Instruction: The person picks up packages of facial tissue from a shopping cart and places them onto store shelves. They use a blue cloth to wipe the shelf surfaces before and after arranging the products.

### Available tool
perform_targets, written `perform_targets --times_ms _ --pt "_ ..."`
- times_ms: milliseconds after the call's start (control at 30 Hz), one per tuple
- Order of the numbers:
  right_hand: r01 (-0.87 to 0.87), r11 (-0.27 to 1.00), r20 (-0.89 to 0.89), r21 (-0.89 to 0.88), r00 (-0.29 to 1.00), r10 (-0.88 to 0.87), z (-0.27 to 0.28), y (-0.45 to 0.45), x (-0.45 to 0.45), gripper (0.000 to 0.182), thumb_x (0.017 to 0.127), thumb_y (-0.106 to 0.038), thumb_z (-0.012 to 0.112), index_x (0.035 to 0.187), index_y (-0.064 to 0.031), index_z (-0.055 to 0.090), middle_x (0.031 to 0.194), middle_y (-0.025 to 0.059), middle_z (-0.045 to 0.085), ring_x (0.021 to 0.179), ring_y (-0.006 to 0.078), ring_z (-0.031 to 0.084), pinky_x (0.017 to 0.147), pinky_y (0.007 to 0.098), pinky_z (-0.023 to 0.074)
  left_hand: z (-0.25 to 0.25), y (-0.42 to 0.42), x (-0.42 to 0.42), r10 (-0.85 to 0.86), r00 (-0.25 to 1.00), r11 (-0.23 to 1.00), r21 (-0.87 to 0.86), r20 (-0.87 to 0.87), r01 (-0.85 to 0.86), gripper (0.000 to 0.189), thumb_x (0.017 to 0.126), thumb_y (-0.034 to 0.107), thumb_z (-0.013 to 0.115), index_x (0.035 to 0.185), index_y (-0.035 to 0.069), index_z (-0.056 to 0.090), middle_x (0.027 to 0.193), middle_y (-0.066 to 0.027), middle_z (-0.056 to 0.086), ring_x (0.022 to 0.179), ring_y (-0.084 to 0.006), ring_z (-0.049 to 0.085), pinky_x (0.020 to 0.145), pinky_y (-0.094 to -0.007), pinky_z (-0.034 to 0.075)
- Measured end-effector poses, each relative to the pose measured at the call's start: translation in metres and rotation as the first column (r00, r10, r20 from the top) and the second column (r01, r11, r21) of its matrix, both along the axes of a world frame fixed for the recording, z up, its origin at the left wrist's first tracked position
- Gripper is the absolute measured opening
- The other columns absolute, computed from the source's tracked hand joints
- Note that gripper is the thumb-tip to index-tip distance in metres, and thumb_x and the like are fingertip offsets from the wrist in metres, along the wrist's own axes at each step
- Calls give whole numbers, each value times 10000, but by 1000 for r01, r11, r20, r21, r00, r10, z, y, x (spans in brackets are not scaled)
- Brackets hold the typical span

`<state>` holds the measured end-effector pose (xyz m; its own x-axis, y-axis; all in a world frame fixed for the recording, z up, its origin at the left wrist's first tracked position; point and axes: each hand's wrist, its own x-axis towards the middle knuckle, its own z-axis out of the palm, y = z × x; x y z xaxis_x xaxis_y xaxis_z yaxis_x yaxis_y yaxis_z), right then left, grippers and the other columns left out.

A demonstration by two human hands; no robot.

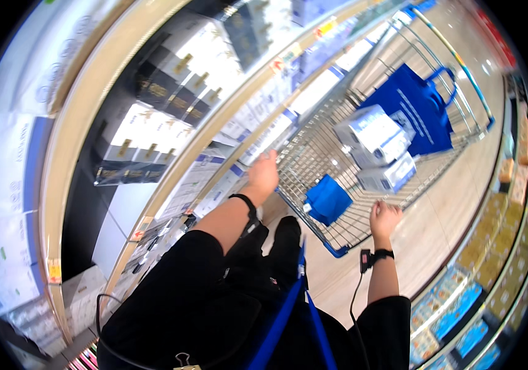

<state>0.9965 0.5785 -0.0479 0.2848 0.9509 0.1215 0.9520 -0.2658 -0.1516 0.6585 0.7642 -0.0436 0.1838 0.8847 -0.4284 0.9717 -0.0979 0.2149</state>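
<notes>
A wire shopping cart [338, 238] with blue plastic corners stands in front of me. My left hand [263, 173] is beside its left rim, between the cart and the shelves; blur hides whether the fingers touch the wire. At the opposite rim, my right hand [385, 218] has its fingers curled; whether they grip the rim does not show. Inside the cart lie a folded blue pouch [328, 200], a white-and-blue box [372, 132] and a second such box [388, 175] against it. Behind them leans a large blue tote bag [412, 111] with looped handles.
Shelves [227, 134] of white and black boxes run close along my left. On the right, a lower display [458, 296] holds blue and gold packages. A light floor [435, 222] shows between cart and display. A cable [354, 300] hangs from my right wrist device.
</notes>
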Motion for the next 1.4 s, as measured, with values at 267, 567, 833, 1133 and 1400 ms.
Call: perform_targets --times_ms 267,567,833,1133,1400 --pt "-5 999 -18 -47 1000 5 -28 16 21 215 864 -187 617 679 -81 646 597 132 631 607 304 619 775 414 434 -2 31 28 -13 999 994 -107 -46 8 487 840 27 542 1306 105 425 1144 -247 553 966 -401 644 768 -495 528" --pt "-87 992 -24 -90 996 85 -25 26 34 230 863 -211 594 675 -91 648 605 145 646 590 304 631 762 397 428 30 51 11 -78 997 948 -307 10 78 414 914 193 541 1317 122 481 1110 -191 642 1040 -369 624 834 -492 500" --pt "-2 961 -307 -277 948 -87 -50 32 44 319 899 -273 558 719 -35 669 683 206 661 649 400 645 659 501 484 190 26 -93 81 839 979 116 538 -169 220 958 176 564 1124 57 645 981 -158 678 843 -280 659 720 -349 523" --pt "-344 939 -734 13 634 242 95 188 -115 319 934 -274 575 770 -6 631 684 212 617 674 431 614 602 480 476 291 -4 -218 200 754 406 648 625 -644 321 961 187 602 1248 55 545 1195 -80 541 1073 -216 548 905 -333 452" --pt "-324 851 -848 413 205 489 226 272 -302 364 959 -319 599 1128 2 621 942 171 699 862 269 681 748 346 530 262 40 -277 434 -61 571 -327 899 -753 574 1005 462 466 1486 164 366 1536 -14 334 1380 -235 324 1103 -573 233"
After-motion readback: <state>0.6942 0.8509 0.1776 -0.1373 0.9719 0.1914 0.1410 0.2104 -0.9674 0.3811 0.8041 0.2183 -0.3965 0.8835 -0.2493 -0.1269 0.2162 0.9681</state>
